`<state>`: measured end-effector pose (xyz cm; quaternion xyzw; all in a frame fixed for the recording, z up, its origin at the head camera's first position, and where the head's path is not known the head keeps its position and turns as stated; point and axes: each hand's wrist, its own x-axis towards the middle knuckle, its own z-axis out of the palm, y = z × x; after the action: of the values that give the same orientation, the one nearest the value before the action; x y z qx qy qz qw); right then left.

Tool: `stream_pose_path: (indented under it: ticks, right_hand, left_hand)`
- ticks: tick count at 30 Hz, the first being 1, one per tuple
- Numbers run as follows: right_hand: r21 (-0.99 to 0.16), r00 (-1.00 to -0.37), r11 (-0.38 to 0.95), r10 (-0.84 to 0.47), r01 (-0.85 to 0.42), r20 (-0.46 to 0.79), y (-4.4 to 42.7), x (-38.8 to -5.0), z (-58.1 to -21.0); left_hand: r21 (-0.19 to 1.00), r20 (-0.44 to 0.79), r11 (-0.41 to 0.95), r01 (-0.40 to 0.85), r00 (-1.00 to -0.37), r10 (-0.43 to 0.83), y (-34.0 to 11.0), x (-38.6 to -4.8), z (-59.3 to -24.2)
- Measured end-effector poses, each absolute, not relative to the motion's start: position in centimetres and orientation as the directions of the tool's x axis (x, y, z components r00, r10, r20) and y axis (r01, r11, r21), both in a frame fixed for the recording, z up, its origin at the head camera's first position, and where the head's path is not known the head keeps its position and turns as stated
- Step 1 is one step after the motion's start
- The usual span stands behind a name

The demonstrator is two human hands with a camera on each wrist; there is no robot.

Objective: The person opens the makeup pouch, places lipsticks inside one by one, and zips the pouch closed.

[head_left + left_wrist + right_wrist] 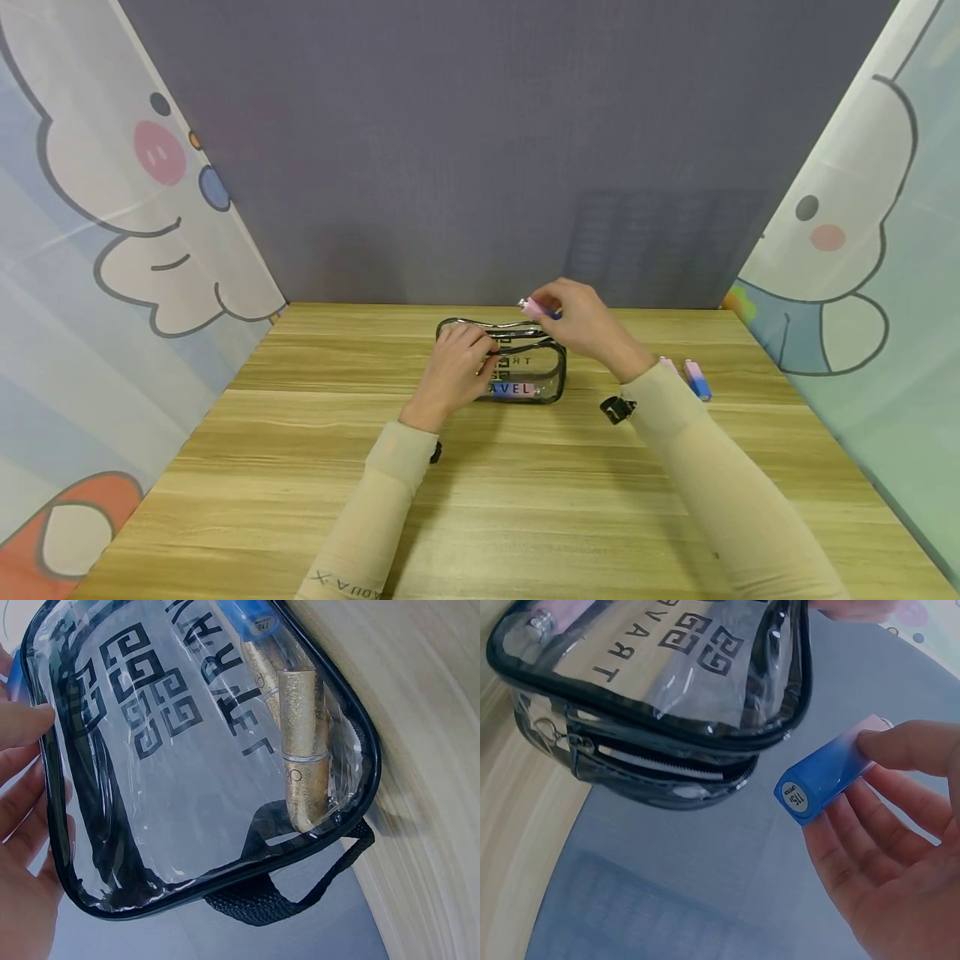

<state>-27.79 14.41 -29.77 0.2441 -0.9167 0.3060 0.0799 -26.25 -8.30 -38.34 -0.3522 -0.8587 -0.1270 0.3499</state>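
Our right hand (583, 321) pinches the pink-and-blue lipstick tube (832, 769), its long axis running roughly left to right, by the far edge of the clear travel pouch (521, 372) our left hand (457, 364) grips.

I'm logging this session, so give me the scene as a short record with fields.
Container: clear, black-trimmed TRAVEL pouch on the wood-grain table
Left hand: grips the pouch's edge
Right hand: holds a lipstick tube, pink and blue, outside the pouch
Inside pouch: glittery gold tubes; a blue-ended tube
Loose at right: pink-and-blue tube; pink-ended tube, partly hidden by the right sleeve
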Motion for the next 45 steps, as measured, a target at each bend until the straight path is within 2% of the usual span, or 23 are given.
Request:
stream_pose_path:
  ticks: [12, 31, 45]
  right_hand:
    - [-0.518, -0.851, 0.676, -0.426, -0.524, 0.306, 13.6, -28.1, -30.9]
    - [-0.488, -0.85, 0.695, -0.444, -0.527, 0.286, 12.7, -28.6, -31.9]
    - [-0.425, -0.866, 0.759, -0.474, -0.493, 0.157, 11.6, -29.2, -32.1]
  left_hand:
    - [-0.04, 0.697, 0.722, 0.691, -0.498, 0.515, -8.2, -26.2, -38.4]
    - [-0.026, 0.677, 0.724, 0.689, -0.521, 0.52, -7.9, -25.9, -38.1]
    - [-0.027, 0.68, 0.723, 0.69, -0.518, 0.519, -7.9, -26.2, -38.3]
